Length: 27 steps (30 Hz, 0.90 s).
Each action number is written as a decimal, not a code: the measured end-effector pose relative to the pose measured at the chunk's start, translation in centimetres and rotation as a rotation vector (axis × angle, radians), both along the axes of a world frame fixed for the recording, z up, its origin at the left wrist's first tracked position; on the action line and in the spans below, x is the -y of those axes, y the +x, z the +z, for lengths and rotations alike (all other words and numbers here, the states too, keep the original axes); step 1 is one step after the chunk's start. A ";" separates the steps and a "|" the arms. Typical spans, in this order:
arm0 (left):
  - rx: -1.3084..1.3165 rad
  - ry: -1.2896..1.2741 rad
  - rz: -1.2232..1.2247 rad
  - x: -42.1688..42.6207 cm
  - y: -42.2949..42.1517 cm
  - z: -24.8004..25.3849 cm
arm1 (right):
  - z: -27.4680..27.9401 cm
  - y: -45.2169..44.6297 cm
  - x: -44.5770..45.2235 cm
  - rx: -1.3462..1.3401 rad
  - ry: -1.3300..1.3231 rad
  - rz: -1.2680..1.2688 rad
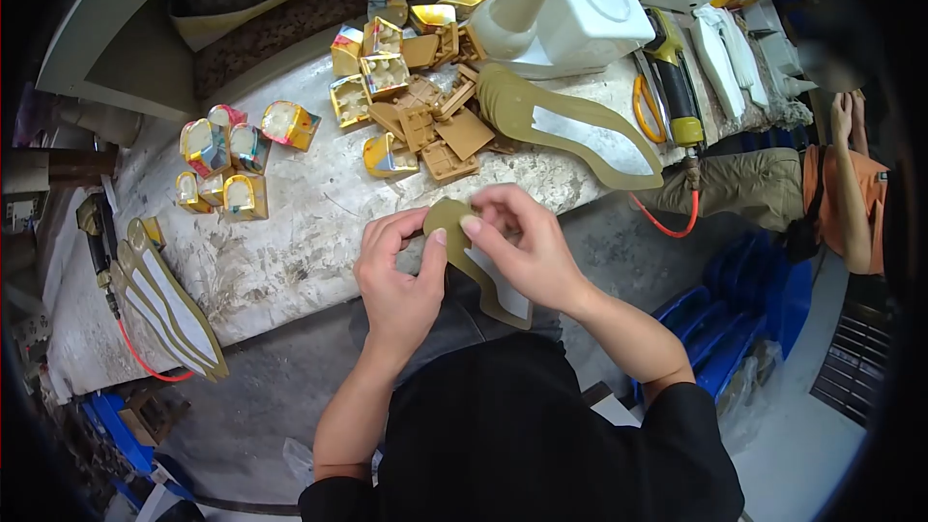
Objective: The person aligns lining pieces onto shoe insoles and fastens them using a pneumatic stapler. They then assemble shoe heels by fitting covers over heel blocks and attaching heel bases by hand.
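Offers reach along the bench [309, 271], left to centre; likely groups the sole-shaped stack [522, 101], upper right, for lifting singly. Pinches one olive piece [452, 240] at centre, left hand [398, 285] and right hand [536, 256] narrowed, apparently for steadiness.

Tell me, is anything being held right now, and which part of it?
Yes: an olive-green, insole-shaped sheet with a white strip, held near its rounded upper end by the left hand and right hand.
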<state>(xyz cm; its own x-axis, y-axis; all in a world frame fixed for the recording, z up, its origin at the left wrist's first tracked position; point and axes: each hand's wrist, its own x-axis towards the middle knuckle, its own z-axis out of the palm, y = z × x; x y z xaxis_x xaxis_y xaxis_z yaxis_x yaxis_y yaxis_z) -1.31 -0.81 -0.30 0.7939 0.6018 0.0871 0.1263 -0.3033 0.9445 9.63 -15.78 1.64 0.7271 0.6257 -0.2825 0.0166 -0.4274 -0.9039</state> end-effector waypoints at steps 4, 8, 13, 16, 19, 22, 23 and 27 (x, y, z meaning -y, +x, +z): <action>-0.011 -0.076 0.025 -0.7 0.4 0.2 | -0.7 1.9 -1.5 0.070 0.102 0.062; -0.047 -0.191 0.011 -1.5 0.3 0.2 | 2.4 3.4 0.8 0.139 0.033 0.087; 0.017 -0.126 0.020 -1.0 0.1 -1.5 | 5.5 19.1 12.0 0.942 -0.266 -0.445; 0.008 -0.196 -0.001 -0.9 0.3 -1.0 | 8.0 23.0 13.4 0.562 -0.670 -0.298; -0.045 -0.221 0.008 -1.2 -0.3 -0.9 | 6.6 26.2 13.4 0.382 -0.600 -0.262; -0.034 -0.213 0.009 -1.1 -0.2 -1.3 | 6.8 29.7 13.2 0.191 -0.549 -0.259; -0.037 -0.211 0.008 -1.1 -0.2 -1.2 | 7.2 30.1 13.4 0.079 -0.535 -0.284; -0.046 -0.235 0.032 -1.2 0.3 -0.7 | 12.5 26.8 15.8 0.161 -0.597 -0.254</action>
